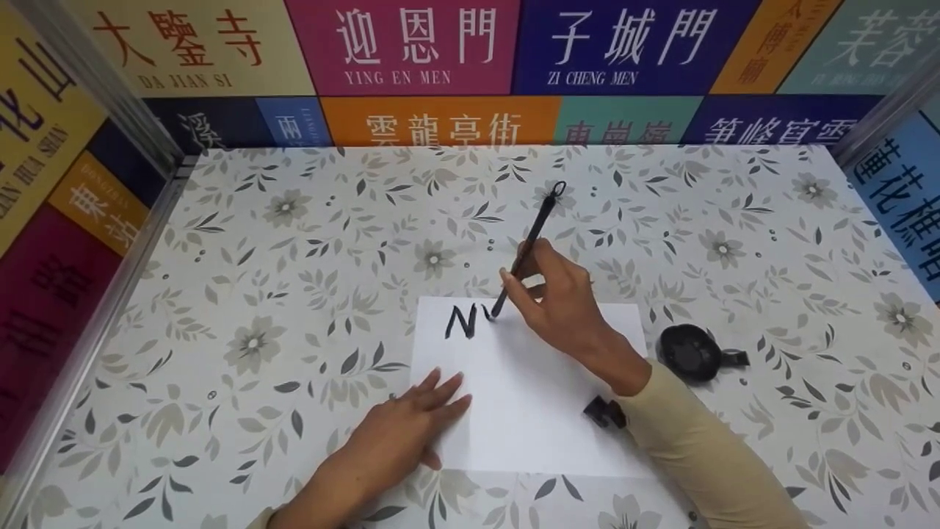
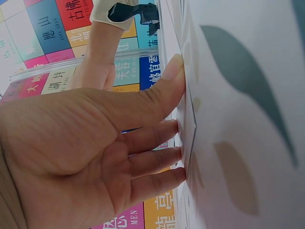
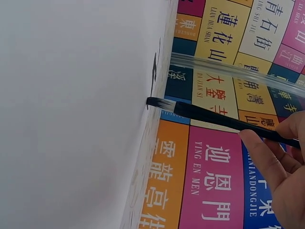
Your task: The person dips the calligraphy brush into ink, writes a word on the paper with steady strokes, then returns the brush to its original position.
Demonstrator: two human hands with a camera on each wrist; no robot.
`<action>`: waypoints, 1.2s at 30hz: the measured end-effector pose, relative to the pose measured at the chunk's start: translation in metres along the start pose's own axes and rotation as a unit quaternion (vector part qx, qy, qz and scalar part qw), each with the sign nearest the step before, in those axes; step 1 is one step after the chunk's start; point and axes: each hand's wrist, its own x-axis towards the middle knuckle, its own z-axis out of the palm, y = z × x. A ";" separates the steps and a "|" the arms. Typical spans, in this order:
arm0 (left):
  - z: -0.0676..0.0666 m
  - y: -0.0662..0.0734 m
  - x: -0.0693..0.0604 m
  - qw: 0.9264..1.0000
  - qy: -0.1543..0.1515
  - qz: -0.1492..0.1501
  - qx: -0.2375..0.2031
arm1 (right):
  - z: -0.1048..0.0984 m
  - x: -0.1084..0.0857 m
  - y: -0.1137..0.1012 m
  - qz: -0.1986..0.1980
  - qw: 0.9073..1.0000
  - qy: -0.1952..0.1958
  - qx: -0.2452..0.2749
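Note:
My right hand [image 1: 562, 297] pinches a black ink brush [image 1: 534, 234] by its handle, tilted with the loop end up. Its inked tip [image 3: 155, 101] touches a white sheet of paper [image 1: 543, 411]. A black letter N [image 1: 461, 322] stands near the sheet's top left, with a short second stroke [image 1: 487, 311] beside it ending at the brush tip. Over the sheet's left edge lies my left hand [image 1: 407, 426], fingers spread and fingertips pressing the paper; in the left wrist view its thumb [image 2: 167, 81] and fingers touch the surface.
Right of the sheet sits a small black ink dish [image 1: 690, 354] with a stubby handle. A black wrist-camera mount [image 1: 606, 413] shows by the right sleeve. The table [image 1: 330, 257] has a floral cover, and panels with large characters [image 1: 422, 48] wall in its back and sides.

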 end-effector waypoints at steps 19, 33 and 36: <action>0.000 0.000 0.000 1.000 0.009 0.001 -0.002 | -0.006 0.001 -0.002 -0.008 1.000 -0.026 0.015; 0.000 -0.001 0.000 1.000 0.004 0.004 0.001 | -0.010 0.003 -0.005 0.008 0.999 -0.048 0.025; -0.001 0.000 0.000 1.000 0.003 0.004 0.000 | -0.011 0.003 -0.006 0.007 0.998 -0.050 0.025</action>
